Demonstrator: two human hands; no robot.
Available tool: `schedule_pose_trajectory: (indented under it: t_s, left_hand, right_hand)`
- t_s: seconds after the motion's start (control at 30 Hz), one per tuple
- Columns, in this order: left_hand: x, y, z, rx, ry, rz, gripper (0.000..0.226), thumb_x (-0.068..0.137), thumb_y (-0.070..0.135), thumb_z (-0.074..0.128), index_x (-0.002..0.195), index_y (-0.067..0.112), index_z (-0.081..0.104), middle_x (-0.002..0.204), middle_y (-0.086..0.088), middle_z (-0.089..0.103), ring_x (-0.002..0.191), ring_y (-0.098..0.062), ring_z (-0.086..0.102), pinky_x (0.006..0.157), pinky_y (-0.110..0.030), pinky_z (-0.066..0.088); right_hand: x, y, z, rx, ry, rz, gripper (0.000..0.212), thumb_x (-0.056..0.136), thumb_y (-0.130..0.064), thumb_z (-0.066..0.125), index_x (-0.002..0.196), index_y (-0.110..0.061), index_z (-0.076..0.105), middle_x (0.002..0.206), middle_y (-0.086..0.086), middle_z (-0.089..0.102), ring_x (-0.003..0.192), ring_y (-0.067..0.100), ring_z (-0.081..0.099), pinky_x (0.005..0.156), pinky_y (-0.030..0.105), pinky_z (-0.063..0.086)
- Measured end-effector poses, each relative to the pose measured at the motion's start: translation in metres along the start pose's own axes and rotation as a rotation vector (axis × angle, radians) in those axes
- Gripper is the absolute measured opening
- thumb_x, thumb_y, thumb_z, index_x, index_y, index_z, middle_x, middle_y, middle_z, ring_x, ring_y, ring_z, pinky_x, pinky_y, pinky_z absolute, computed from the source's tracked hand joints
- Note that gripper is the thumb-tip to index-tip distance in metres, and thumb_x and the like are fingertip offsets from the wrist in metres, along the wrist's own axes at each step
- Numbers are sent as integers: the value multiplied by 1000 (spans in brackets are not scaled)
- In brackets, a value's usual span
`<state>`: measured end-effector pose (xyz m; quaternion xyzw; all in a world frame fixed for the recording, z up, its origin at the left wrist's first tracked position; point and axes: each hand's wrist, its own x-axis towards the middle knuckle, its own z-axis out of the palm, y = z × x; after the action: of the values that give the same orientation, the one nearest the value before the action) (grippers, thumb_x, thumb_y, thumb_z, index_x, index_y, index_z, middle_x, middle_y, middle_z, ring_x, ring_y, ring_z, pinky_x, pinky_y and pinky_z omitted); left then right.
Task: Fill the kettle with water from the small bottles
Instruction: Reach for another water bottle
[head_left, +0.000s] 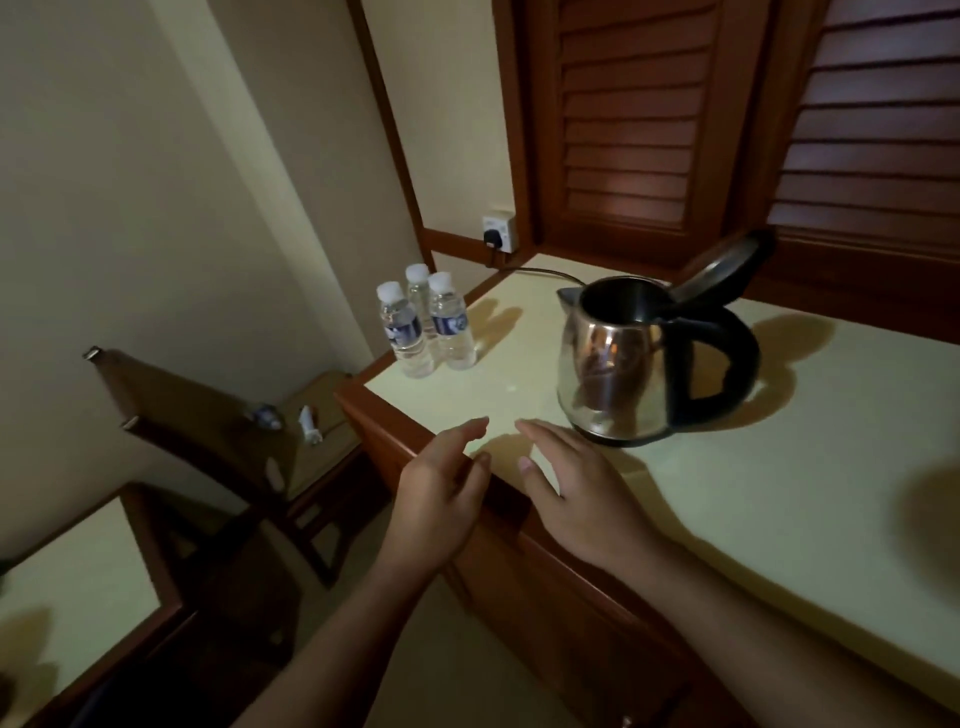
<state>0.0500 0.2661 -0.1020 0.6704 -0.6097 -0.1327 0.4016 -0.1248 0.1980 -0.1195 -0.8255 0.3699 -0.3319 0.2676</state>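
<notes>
A steel kettle (615, 364) with a black handle stands on the pale counter (779, 467), its lid tilted up and open. Three small capped water bottles (431, 325) stand together at the counter's far left corner. My left hand (441, 493) hovers over the counter's wooden front edge, fingers apart and empty. My right hand (576, 488) is just in front of the kettle base, fingers spread, holding nothing. Both hands are apart from the bottles and the kettle.
A black cord runs from the kettle to a wall socket (500, 234) behind the bottles. Dark wooden shutters (649, 130) back the counter. A lower wooden side table (311, 415) with small items and a chair sit at the left.
</notes>
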Motion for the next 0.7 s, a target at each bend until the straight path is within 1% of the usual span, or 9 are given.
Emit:
schedule_pose_trajectory:
  t_s: [0.13,0.2,0.23,0.27,0.37,0.4,0.47,0.57,0.7]
  left_hand:
    - [40,-51,-31,-23,26,-11,40,102,19,65,142,24,63,135,9,68,121,-3,63,90,-8,47]
    - [59,-75,-42,-46,70,-34,40,102,20,65,142,23,62,133,7,68,120,-6,63,89,-4,45]
    - [68,-86,-46,-56,92,-42,40,102,22,65,142,23,61,132,6,68,119,-8,63,89,-4,45]
    - [77,-96,-50,-66,112,-45,40,102,24,65,141,23,60,132,5,67,119,-10,64,91,-8,47]
    - [103,-119,-54,-121,159,-76,45,100,31,68,143,24,55,138,3,63,122,-12,61,100,-32,55]
    - [111,-123,-53,-141,171,-89,48,99,32,69,144,23,53,140,3,62,125,-13,60,104,-36,54]
    - [126,-126,-52,-174,183,-103,57,97,34,72,147,21,48,143,2,59,130,-12,56,108,-36,51]
    - [146,-125,-48,-237,192,-124,69,93,35,77,150,20,41,146,4,56,130,-8,54,106,-32,48]
    - [164,-126,-36,-263,191,-189,74,90,34,80,150,20,39,145,2,60,132,-16,57,110,-41,49]
  right_hand:
    - [52,-7,47,-120,39,94,49,103,-35,46,148,-16,45,150,0,50,140,15,41,117,34,33]
    - [68,-7,66,-225,15,132,52,104,-38,40,150,-14,42,153,4,47,145,19,36,122,40,26]
    - [73,-6,73,-288,-8,147,55,104,-41,36,151,-13,39,156,5,43,147,20,32,124,41,21]
    - [77,-6,79,-352,-38,167,58,104,-44,32,153,-12,35,159,6,38,150,19,27,125,42,17]
    - [82,-2,87,-482,-109,220,66,104,-51,23,158,-13,21,166,4,21,154,16,10,126,41,8]
    - [82,-2,88,-504,-124,233,68,104,-52,22,159,-13,18,167,3,17,155,15,6,126,40,5]
    - [81,-4,88,-555,-154,251,69,104,-54,20,160,-14,13,168,2,10,155,13,0,126,39,1]
    - [83,-9,89,-605,-184,267,69,104,-53,17,160,-14,10,169,0,5,154,11,-5,126,38,-1]
    - [83,-12,89,-635,-205,280,67,105,-53,15,160,-15,8,169,-2,2,154,10,-8,126,36,-5]
